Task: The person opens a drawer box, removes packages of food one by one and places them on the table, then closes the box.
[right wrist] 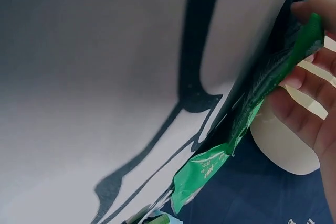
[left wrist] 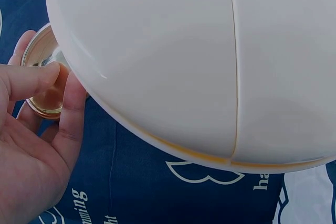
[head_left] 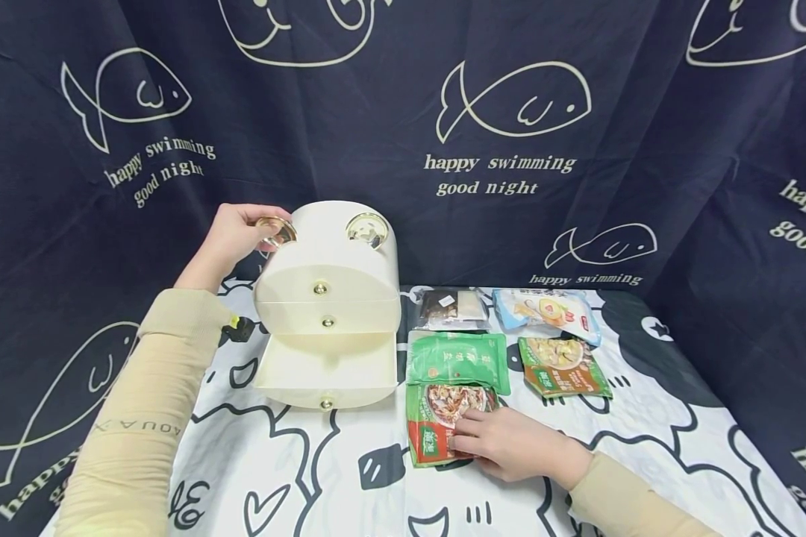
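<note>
A cream-white drawer box (head_left: 322, 246) with two round gold ear-like cups stands at the middle left. Its lowest drawer (head_left: 329, 373) is pulled out; the two above it are closed. My left hand (head_left: 231, 235) pinches the rim of the left gold cup (left wrist: 44, 98), the thumb inside it and the fingers behind. On the front right of the box lies a red-and-green food packet (head_left: 425, 440) with a picture of a dish. My right hand (head_left: 504, 440) pinches this packet's right edge, thumb below and fingers on top, and that edge is lifted in the right wrist view.
Behind the held packet lies a green pouch (head_left: 457, 358), touching it. Farther back are a clear packet with dark contents (head_left: 446, 309) and a blue-and-white pouch (head_left: 547, 313). A brown-and-green packet (head_left: 564, 367) lies to the right. A dark printed curtain (head_left: 403, 134) hangs behind the table.
</note>
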A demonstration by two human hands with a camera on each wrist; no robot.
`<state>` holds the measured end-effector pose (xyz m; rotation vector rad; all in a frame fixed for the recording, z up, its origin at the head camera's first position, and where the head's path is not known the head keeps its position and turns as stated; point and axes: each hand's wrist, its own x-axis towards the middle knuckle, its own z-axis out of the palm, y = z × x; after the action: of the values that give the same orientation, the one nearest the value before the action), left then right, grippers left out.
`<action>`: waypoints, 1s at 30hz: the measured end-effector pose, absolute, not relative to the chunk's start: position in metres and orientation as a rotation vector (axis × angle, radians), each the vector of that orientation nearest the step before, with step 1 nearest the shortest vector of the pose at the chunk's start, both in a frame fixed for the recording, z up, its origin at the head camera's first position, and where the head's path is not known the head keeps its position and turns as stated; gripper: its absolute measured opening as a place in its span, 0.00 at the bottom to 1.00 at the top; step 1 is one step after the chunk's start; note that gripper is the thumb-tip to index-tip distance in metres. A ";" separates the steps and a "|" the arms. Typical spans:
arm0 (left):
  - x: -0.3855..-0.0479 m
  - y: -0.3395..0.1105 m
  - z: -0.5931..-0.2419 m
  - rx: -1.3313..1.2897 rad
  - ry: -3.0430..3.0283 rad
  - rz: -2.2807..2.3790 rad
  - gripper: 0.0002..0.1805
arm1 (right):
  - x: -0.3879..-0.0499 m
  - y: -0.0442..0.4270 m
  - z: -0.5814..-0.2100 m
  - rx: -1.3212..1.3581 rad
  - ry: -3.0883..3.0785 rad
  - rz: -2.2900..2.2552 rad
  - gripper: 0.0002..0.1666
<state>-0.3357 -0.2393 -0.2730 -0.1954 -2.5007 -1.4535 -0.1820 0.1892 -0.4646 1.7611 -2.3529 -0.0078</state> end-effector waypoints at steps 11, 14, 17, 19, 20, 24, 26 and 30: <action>-0.338 -0.240 -0.275 -0.211 -2.490 -1.468 0.11 | -0.181 0.189 -0.464 1.779 -2.390 -0.014 0.18; -0.339 -0.241 -0.276 -0.209 -2.494 -1.459 0.11 | -0.181 0.189 -0.463 1.782 -2.396 -0.017 0.19; -0.340 -0.241 -0.276 -0.210 -2.495 -1.457 0.11 | -0.181 0.186 -0.460 1.783 -2.387 -0.009 0.18; -0.340 -0.241 -0.276 -0.211 -2.493 -1.460 0.11 | -0.181 0.184 -0.457 1.784 -2.373 0.004 0.18; -0.340 -0.241 -0.276 -0.211 -2.493 -1.461 0.11 | -0.180 0.182 -0.455 1.784 -2.363 0.013 0.18; -0.341 -0.241 -0.276 -0.203 -2.495 -1.462 0.11 | -0.178 0.175 -0.446 1.778 -2.315 0.032 0.17; -0.341 -0.241 -0.276 -0.200 -2.498 -1.460 0.11 | -0.177 0.171 -0.442 1.772 -2.284 0.024 0.16; -0.340 -0.241 -0.275 -0.198 -2.501 -1.460 0.11 | -0.177 0.163 -0.435 1.762 -2.234 0.001 0.16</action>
<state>-0.3395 -0.2412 -0.2751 -0.1978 -2.5007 -1.4599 -0.1766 0.1633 -0.4355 1.7616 -2.2342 0.0011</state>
